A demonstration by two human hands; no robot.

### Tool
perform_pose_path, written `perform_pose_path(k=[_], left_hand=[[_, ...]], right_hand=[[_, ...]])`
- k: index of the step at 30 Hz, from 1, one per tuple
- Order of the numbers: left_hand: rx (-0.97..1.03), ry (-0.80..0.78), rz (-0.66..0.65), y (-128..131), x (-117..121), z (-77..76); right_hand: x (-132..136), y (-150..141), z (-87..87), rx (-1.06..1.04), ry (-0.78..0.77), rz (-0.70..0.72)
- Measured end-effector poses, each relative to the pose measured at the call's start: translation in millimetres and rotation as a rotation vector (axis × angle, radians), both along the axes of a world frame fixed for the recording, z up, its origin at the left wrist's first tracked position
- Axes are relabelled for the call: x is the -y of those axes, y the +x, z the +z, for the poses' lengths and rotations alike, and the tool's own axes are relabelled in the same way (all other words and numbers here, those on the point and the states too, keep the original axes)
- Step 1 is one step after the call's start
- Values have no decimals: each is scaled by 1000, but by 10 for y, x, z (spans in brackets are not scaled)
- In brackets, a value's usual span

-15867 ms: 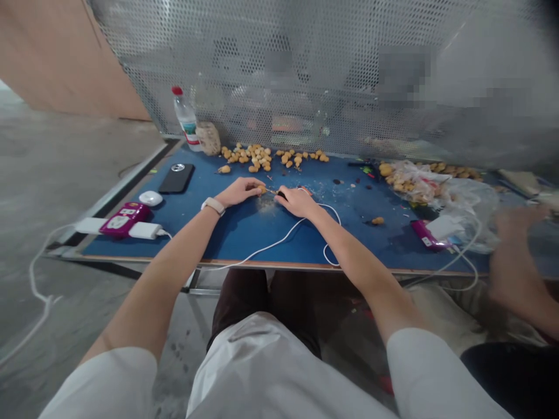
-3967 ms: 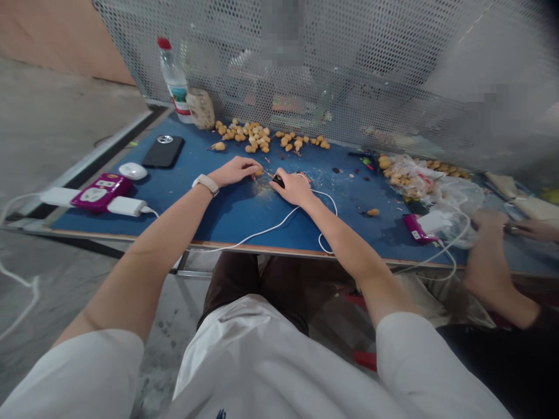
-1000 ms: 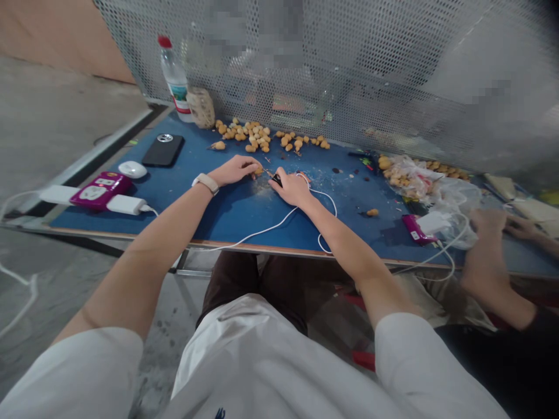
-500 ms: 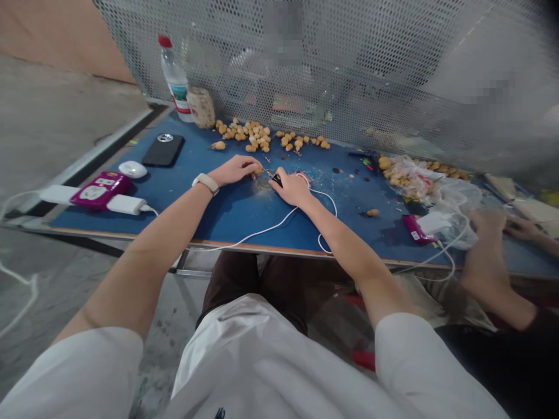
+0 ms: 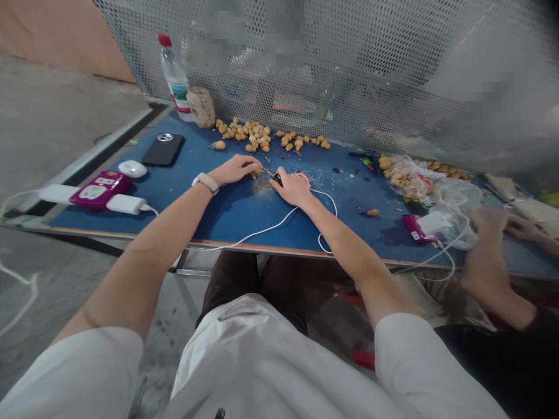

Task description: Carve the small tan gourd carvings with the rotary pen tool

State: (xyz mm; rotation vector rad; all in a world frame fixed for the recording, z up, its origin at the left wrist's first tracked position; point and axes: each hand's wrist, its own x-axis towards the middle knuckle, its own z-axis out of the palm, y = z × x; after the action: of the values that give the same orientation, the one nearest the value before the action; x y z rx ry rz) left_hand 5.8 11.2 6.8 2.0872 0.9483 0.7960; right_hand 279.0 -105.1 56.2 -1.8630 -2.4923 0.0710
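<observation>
Over the surface [image 5: 231, 218], my left grip [image 5: 239, 169] is pinching a tan piece [image 5: 259, 171]; my right grip [image 5: 292, 187] is clasping a tool [image 5: 277, 180].

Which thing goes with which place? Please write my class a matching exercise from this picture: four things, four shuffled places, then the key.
Things:
1. Black phone
2. Red-capped bottle
3. Black-handled tool
4. Small yellow-brown piece

Places:
A. Held in the right hand
B. Lying near the white rounded case
C. Pinched in the left hand
D. Standing by the metal mesh

Pairs: 1-B, 2-D, 3-A, 4-C.
</observation>
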Motion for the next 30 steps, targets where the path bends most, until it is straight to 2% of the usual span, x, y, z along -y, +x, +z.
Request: perform_pose_path(k=[19, 30], left_hand=[[-18, -21, 4, 0, -6, 9], [-2, -12, 11, -7, -43, -37]], right_hand=[[-37, 21, -60, 13, 21, 15], [-41, 29, -54, 1, 12, 14]])
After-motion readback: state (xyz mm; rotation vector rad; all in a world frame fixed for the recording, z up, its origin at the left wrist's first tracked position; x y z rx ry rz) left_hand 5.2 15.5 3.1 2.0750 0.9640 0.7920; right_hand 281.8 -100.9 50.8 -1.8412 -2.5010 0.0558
